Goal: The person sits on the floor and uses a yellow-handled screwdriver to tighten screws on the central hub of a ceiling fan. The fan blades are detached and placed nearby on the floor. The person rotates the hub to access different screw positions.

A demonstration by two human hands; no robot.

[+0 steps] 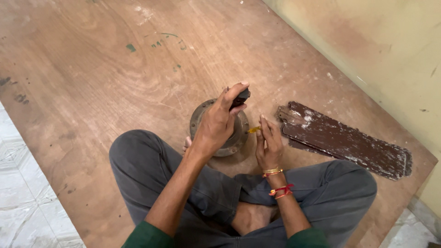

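The left hand [219,120] grips a dark tool [240,97] over the round rusty metal motor housing [219,128] between the knees; the right hand [269,143] pinches a yellow-handled screwdriver [254,130] beside it. The worn brown blades [342,140] already lie detached, the housing seemingly unopened.

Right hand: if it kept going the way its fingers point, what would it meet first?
Probably the round metal hub: the right hand, pinching a small yellow tool, aims up-left at the hub's rim. Depth is uncertain from this single view.
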